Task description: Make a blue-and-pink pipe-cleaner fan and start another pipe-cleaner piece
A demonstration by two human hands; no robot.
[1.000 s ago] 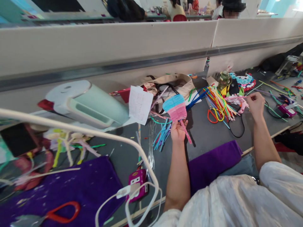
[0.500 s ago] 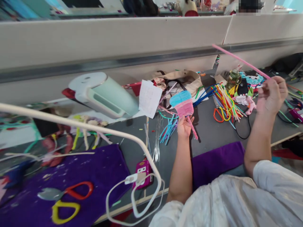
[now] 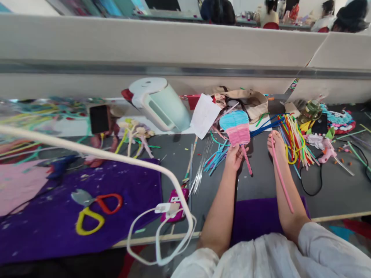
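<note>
My left hand [image 3: 234, 157] is closed around the base of a flat blue-and-pink pipe cleaner piece [image 3: 235, 126], whose pink stem points down toward me. To its right, my right hand [image 3: 276, 143] pinches one end of a single pink pipe cleaner [image 3: 281, 177], which hangs down along my forearm. Just left of my left hand lies a bunch of blue and purple pipe cleaners [image 3: 214, 156]. Beside my right hand is a bundle of multicoloured pipe cleaners [image 3: 295, 135], with a yellow scissor handle [image 3: 290, 155] partly showing at its edge.
A white lamp arm [image 3: 116, 153] crosses the left side, above a purple cloth [image 3: 121, 177] with scissors [image 3: 87, 204] on it. A pink power socket [image 3: 177, 197] with a white cable sits near the table edge. Behind stand a pale green pitcher [image 3: 165, 104], a paper [image 3: 205, 115] and a partition [image 3: 145, 42].
My right hand has come down and left, close to my left hand; its pink pipe cleaner now hangs downward instead of reaching up to the left. The camera view has turned left.
</note>
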